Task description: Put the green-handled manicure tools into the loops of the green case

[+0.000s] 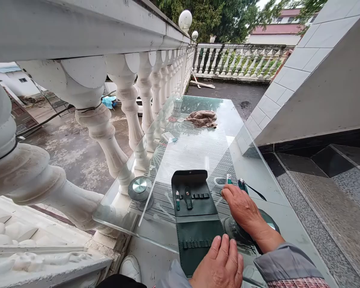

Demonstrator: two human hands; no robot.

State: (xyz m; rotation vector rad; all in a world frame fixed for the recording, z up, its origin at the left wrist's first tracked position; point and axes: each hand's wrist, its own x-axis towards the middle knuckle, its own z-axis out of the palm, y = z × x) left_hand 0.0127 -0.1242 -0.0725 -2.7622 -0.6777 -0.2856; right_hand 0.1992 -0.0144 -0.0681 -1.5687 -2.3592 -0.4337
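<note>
A dark green manicure case (195,230) lies unfolded on the glass table (195,150). Its upper panel holds a small green-handled tool (177,201) and a dark strap-shaped piece with a snap (188,199); several elastic loops hold nothing. My left hand (219,264) rests flat on the case's lower right edge, fingers stretched out. Right of the case, my right hand (243,206) reaches down with fingers curled together at the glass; what they grip is hidden. Just beyond its fingertips are a nail clipper (229,179), a grey oval piece (219,182) and more clippers (241,184) with a black strap.
A brown cloth (202,119) lies at the table's far end. A round metal-capped support (140,186) shows at the left under the glass. White balusters (129,104) run along the left, and stone steps (327,188) rise on the right.
</note>
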